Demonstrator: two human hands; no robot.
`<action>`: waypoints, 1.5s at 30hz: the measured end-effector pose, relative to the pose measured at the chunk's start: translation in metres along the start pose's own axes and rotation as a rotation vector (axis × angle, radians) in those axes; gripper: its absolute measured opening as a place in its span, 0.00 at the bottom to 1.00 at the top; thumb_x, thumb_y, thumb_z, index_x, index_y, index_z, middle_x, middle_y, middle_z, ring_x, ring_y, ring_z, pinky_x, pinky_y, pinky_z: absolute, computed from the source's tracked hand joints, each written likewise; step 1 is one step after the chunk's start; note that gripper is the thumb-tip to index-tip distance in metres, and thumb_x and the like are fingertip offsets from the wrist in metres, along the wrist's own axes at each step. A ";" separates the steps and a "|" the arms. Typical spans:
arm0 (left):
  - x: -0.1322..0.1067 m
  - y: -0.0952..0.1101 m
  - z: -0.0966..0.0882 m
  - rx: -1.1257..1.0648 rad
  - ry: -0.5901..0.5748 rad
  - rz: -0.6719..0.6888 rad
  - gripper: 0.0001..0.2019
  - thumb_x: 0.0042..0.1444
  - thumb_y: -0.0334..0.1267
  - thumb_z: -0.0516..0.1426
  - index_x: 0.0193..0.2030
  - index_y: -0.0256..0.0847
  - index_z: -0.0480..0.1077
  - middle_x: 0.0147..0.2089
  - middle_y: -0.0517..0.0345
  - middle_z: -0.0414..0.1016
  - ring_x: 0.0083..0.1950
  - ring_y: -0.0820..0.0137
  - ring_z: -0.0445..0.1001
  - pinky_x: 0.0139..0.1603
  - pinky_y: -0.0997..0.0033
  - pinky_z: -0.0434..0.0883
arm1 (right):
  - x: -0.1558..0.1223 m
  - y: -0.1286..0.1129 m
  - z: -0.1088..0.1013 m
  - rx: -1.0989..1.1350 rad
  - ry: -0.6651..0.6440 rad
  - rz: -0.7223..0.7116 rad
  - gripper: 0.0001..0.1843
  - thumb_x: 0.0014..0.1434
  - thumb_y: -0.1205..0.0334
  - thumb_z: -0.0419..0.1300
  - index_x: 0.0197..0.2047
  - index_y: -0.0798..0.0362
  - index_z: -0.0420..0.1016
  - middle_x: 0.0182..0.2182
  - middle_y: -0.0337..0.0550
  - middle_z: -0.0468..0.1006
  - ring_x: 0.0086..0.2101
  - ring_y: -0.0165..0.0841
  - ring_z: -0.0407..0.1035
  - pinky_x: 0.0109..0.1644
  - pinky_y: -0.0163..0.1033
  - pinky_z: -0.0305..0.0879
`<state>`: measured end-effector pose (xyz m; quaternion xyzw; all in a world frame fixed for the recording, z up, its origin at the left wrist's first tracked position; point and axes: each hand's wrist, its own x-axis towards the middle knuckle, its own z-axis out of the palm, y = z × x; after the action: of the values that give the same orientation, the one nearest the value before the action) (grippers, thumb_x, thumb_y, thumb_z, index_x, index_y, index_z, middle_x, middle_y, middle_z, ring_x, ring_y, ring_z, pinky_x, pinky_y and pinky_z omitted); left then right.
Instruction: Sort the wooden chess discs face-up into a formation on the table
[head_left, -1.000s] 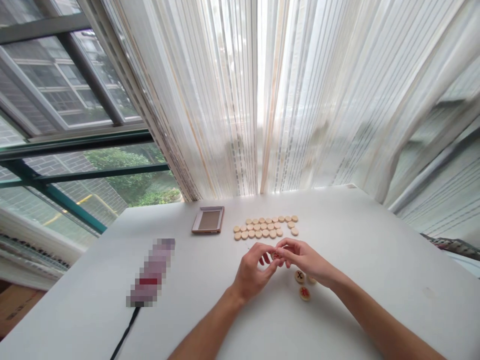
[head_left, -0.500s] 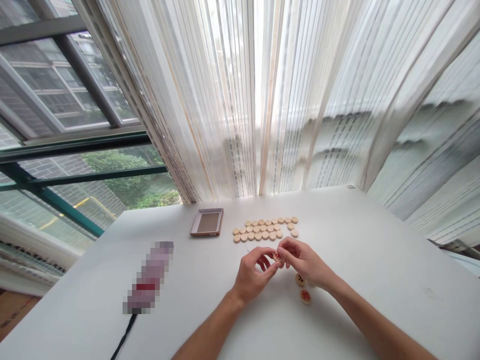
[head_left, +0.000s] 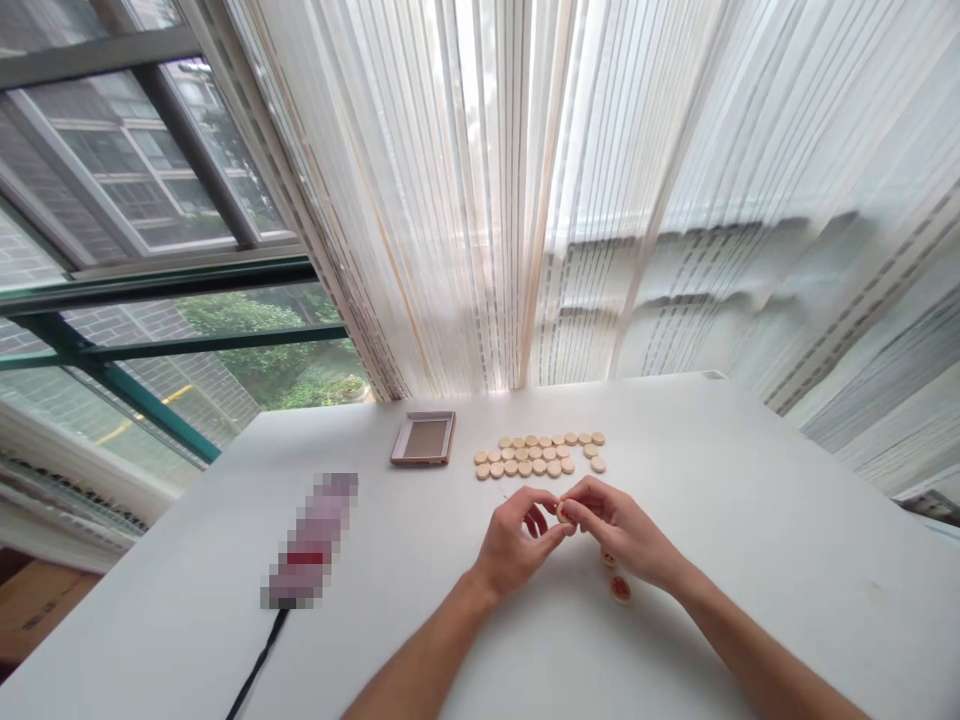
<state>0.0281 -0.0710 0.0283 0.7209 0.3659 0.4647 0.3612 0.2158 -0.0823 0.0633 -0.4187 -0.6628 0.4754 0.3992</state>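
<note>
A round wooden Chinese chess piece [head_left: 562, 513] with red marking is held up between my hands, over the white table [head_left: 420, 560]. My right hand [head_left: 619, 525] pinches it from the right, its thumb across the face. From the left, my left hand [head_left: 514, 535] closes thumb and index fingertips around the edge of the same piece. Under my right hand lies another piece [head_left: 607, 558], mostly covered. Just below that, a red-marked piece [head_left: 619, 589] rests face up. Beyond my hands, several plain-faced pieces [head_left: 525, 454] lie in rows.
An open shallow box [head_left: 423, 438] sits at the table's back left. Nearer on the left lies a blurred-out pinkish object [head_left: 311, 540] with a black strap [head_left: 259, 660]. Striped sheer curtains [head_left: 465, 250] hang behind the table, beside a window [head_left: 150, 180].
The camera view has shifted slightly, moving the scene a little right. My right thumb now covers more of the held piece, and my right hand hides more of the black-marked piece below.
</note>
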 end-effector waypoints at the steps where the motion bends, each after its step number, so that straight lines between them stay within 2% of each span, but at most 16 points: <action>1: 0.000 0.000 0.000 -0.001 0.000 0.000 0.10 0.56 0.39 0.64 0.43 0.40 0.73 0.39 0.57 0.77 0.30 0.75 0.72 0.30 0.75 0.72 | -0.001 0.000 0.000 0.003 -0.005 -0.001 0.14 0.66 0.50 0.57 0.40 0.51 0.72 0.33 0.41 0.78 0.36 0.35 0.74 0.41 0.40 0.69; 8: 0.000 -0.003 -0.002 0.019 0.012 -0.012 0.12 0.57 0.42 0.64 0.44 0.40 0.72 0.39 0.56 0.77 0.30 0.74 0.73 0.30 0.75 0.72 | -0.003 -0.005 0.003 -0.021 -0.031 -0.010 0.15 0.67 0.48 0.55 0.47 0.50 0.72 0.42 0.46 0.80 0.44 0.40 0.75 0.50 0.45 0.72; 11: 0.001 -0.004 -0.003 0.003 -0.008 -0.049 0.12 0.59 0.44 0.61 0.45 0.40 0.72 0.40 0.55 0.77 0.31 0.73 0.74 0.29 0.76 0.73 | -0.003 -0.002 0.004 -0.090 0.006 -0.027 0.15 0.66 0.48 0.56 0.49 0.48 0.72 0.43 0.46 0.80 0.44 0.41 0.76 0.51 0.47 0.72; 15: 0.002 -0.006 -0.004 -0.033 -0.021 -0.098 0.11 0.63 0.45 0.57 0.44 0.39 0.72 0.39 0.54 0.77 0.32 0.72 0.76 0.28 0.77 0.72 | -0.004 0.003 0.006 -0.157 0.018 -0.033 0.14 0.66 0.49 0.56 0.49 0.45 0.73 0.41 0.44 0.81 0.40 0.39 0.77 0.46 0.46 0.73; 18: 0.003 -0.009 -0.004 -0.043 -0.023 -0.115 0.13 0.62 0.47 0.58 0.44 0.39 0.71 0.36 0.54 0.78 0.31 0.72 0.76 0.28 0.76 0.72 | -0.005 0.004 0.007 -0.185 0.034 -0.040 0.14 0.66 0.48 0.55 0.49 0.44 0.74 0.39 0.44 0.81 0.40 0.40 0.77 0.48 0.48 0.73; 23: 0.001 -0.016 -0.004 -0.108 -0.063 -0.175 0.14 0.61 0.49 0.59 0.41 0.38 0.70 0.27 0.59 0.76 0.25 0.74 0.73 0.26 0.76 0.72 | -0.008 0.001 0.009 -0.247 0.051 -0.071 0.11 0.67 0.52 0.54 0.47 0.43 0.75 0.38 0.42 0.80 0.39 0.39 0.75 0.51 0.50 0.71; 29: -0.001 -0.009 -0.003 -0.184 -0.114 -0.172 0.14 0.64 0.49 0.56 0.43 0.38 0.70 0.33 0.54 0.79 0.27 0.71 0.77 0.27 0.75 0.73 | -0.008 0.005 0.011 -0.324 0.017 -0.163 0.08 0.64 0.56 0.58 0.46 0.44 0.73 0.38 0.42 0.78 0.37 0.37 0.72 0.46 0.46 0.71; 34: 0.000 -0.004 -0.002 -0.157 -0.091 -0.155 0.14 0.65 0.48 0.54 0.47 0.39 0.70 0.36 0.54 0.80 0.26 0.72 0.76 0.26 0.75 0.73 | -0.008 0.009 0.011 -0.424 0.063 -0.109 0.06 0.66 0.55 0.56 0.44 0.42 0.73 0.36 0.40 0.78 0.37 0.37 0.73 0.55 0.53 0.65; 36: 0.000 -0.005 -0.001 -0.156 -0.074 -0.150 0.14 0.66 0.48 0.54 0.47 0.40 0.70 0.35 0.54 0.80 0.26 0.73 0.76 0.26 0.75 0.73 | -0.007 0.009 0.010 -0.435 0.061 -0.116 0.06 0.66 0.55 0.56 0.44 0.42 0.73 0.36 0.40 0.78 0.37 0.37 0.73 0.54 0.54 0.65; 41: 0.000 -0.007 0.002 -0.211 -0.059 -0.152 0.13 0.65 0.48 0.54 0.46 0.40 0.66 0.36 0.53 0.80 0.28 0.71 0.77 0.26 0.75 0.73 | -0.005 0.012 0.009 -0.435 0.080 -0.139 0.07 0.61 0.55 0.61 0.43 0.44 0.74 0.37 0.42 0.78 0.37 0.38 0.72 0.50 0.51 0.68; 45: -0.001 -0.007 0.001 -0.224 -0.065 -0.160 0.12 0.66 0.48 0.54 0.41 0.40 0.64 0.34 0.55 0.79 0.27 0.72 0.75 0.26 0.75 0.72 | -0.006 0.015 0.009 -0.431 0.086 -0.156 0.07 0.61 0.54 0.61 0.42 0.44 0.74 0.36 0.42 0.78 0.37 0.39 0.72 0.49 0.52 0.69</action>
<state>0.0276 -0.0685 0.0222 0.6592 0.3564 0.4488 0.4869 0.2116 -0.0874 0.0463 -0.4616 -0.7617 0.2725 0.3639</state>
